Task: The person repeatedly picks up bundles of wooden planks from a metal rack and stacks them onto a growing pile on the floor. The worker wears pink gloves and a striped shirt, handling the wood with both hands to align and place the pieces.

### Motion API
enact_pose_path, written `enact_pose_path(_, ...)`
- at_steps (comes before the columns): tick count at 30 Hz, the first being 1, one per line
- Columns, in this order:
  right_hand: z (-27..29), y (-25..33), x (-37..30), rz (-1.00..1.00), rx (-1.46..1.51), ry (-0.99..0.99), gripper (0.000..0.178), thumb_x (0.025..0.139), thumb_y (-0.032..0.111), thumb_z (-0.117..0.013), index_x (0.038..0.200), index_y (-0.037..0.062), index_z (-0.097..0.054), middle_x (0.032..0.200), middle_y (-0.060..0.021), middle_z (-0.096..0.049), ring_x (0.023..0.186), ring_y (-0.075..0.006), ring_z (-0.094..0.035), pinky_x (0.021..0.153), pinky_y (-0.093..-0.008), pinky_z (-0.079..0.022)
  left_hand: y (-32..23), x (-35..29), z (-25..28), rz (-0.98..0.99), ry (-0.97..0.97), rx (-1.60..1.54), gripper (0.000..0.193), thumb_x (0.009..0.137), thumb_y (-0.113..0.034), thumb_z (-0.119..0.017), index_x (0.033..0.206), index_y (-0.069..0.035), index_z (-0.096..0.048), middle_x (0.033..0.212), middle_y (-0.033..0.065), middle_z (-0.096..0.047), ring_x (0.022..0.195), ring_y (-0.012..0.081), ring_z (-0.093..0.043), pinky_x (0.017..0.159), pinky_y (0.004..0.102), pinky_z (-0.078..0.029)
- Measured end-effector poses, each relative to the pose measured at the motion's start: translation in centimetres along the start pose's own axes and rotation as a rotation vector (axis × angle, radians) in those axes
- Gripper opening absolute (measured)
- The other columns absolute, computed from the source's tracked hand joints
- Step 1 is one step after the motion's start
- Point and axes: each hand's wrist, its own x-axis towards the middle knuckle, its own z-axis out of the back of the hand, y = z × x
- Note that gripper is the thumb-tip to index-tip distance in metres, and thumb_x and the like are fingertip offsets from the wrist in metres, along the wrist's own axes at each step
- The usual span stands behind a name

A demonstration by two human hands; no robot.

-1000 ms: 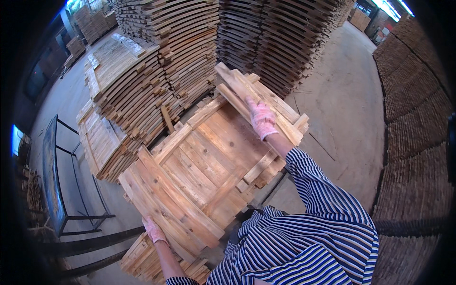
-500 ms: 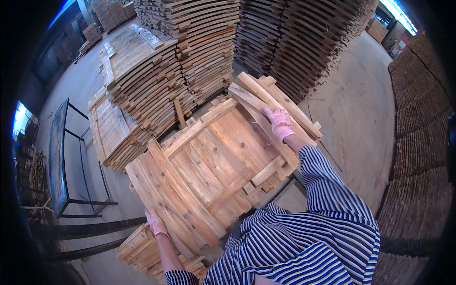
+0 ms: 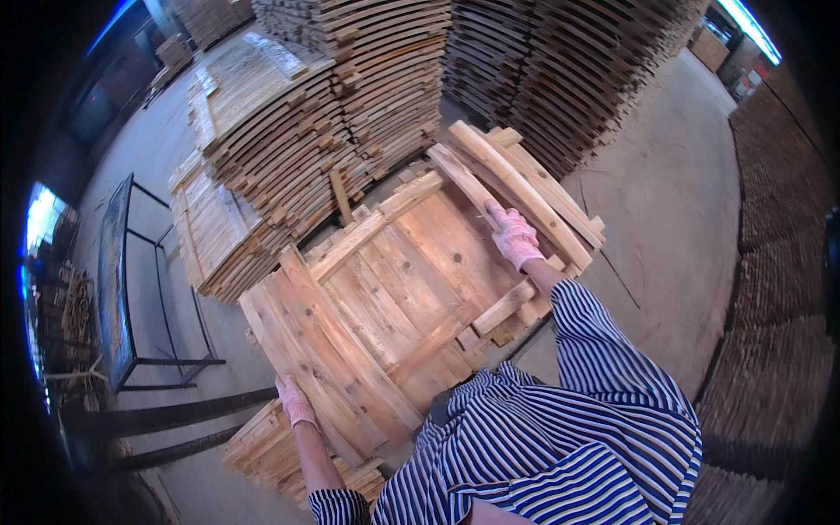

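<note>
My right hand (image 3: 516, 240), in a pink-and-white glove, is closed round a narrow wooden plank (image 3: 461, 178) at the right side of a boarded wooden panel (image 3: 411, 271). The plank slants over the panel, its far end pointing up and left. My left hand (image 3: 296, 402), gloved alike, lies along the outer edge of several wide boards (image 3: 328, 350) on the panel's left part. Its fingers look stretched out, though the board edge partly hides them. Just right of the held plank lies a long rounded-edge plank (image 3: 522, 197).
Tall stacks of planks (image 3: 385, 79) stand beyond the panel, with darker stacks (image 3: 560, 87) behind. A black metal frame (image 3: 131, 289) is at left. Beside my left forearm sits a lower wood pile (image 3: 267, 446). Brown stacked material (image 3: 761, 376) lines the right side, past the concrete floor (image 3: 652, 201).
The plank in my right hand has turned, showing a narrower face, and a gap has opened between it and the long plank. My left hand stays at the board edge. The view has shifted slightly.
</note>
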Motion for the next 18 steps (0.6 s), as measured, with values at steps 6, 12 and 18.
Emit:
enact_pose_path(6, -3.1, 9.7, -7.9, 0.150, 0.240, -0.001, 0.069, 0.084, 0.018, -0.067, 0.149, 0.0317, -0.048, 0.121, -0.0200, -0.059, 0.106, -0.0398, -0.064, 0.090, -0.0488, -0.053, -0.5, -0.6, 0.6, 0.044, 0.034, 0.031, 0.063, 0.103, -0.040, -0.048, 0.152, -0.001, -0.039, 0.144, 0.0172, -0.055, 0.125, 0.0298, -0.055, 0.108, 0.0374, -0.042)
enact_pose_path(12, -9.7, 23.6, -16.3, 0.413, 0.361, 0.271, 0.071, 0.091, 0.038, -0.063, 0.154, 0.0169, -0.039, 0.127, -0.0251, -0.059, 0.113, -0.0437, -0.062, 0.098, -0.0494, -0.049, -2.2, -1.1, -0.4, -0.052, -0.053, 0.185, 0.062, 0.103, -0.040, -0.047, 0.151, -0.001, -0.041, 0.143, 0.0195, -0.056, 0.125, 0.0309, -0.054, 0.109, 0.0371, -0.040)
enact_pose_path(18, -7.4, 19.8, -10.9, 0.340, 0.525, 0.294, 0.076, 0.095, 0.042, -0.056, 0.157, 0.0048, -0.032, 0.153, -0.0261, -0.043, 0.141, -0.0406, -0.044, 0.117, -0.0422, -0.036, -1.8, -1.6, 0.9, 0.155, 0.033, -0.082, 0.060, 0.105, -0.043, -0.046, 0.153, -0.007, -0.039, 0.139, 0.0159, -0.057, 0.116, 0.0292, -0.061, 0.100, 0.0397, -0.051)
